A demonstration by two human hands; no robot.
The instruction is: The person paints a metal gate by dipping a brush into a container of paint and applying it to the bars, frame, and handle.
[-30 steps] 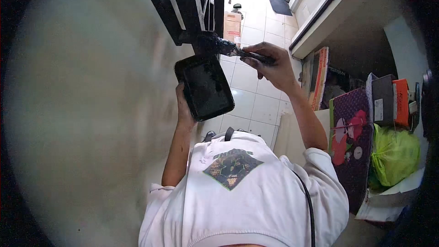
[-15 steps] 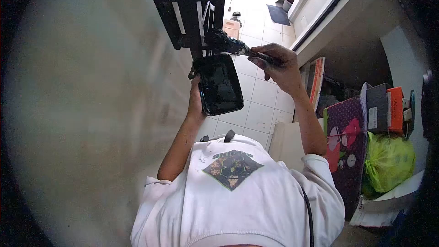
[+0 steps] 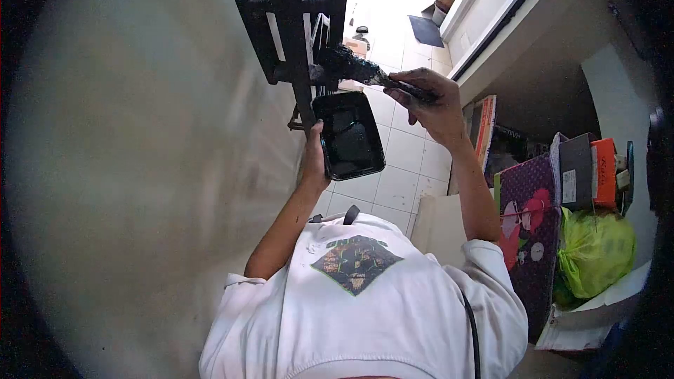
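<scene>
My left hand [image 3: 316, 158] grips a black rectangular tray [image 3: 351, 137] by its left side; dark, wet-looking liquid lies inside. In my right hand [image 3: 437, 107] is the handle of a brush [image 3: 351, 67], its bristles coated in black and pointing left. The bristle end is at the lower crossbar of a black slatted frame [image 3: 286, 21], above the tray. Whether the bristles touch the bar cannot be made out clearly.
A plain wall [image 3: 154, 154] fills the left side. White floor tiles [image 3: 400, 147] run beyond the tray. On the right stand a purple patterned box [image 3: 526, 203], an orange box [image 3: 604, 172] and a yellow-green bag [image 3: 597, 249]. A dark mat [image 3: 426, 31] lies farther off.
My left hand and the tray have moved slightly to the right, leaving a gap between the tray and the brush. My right hand and the brush have barely shifted.
</scene>
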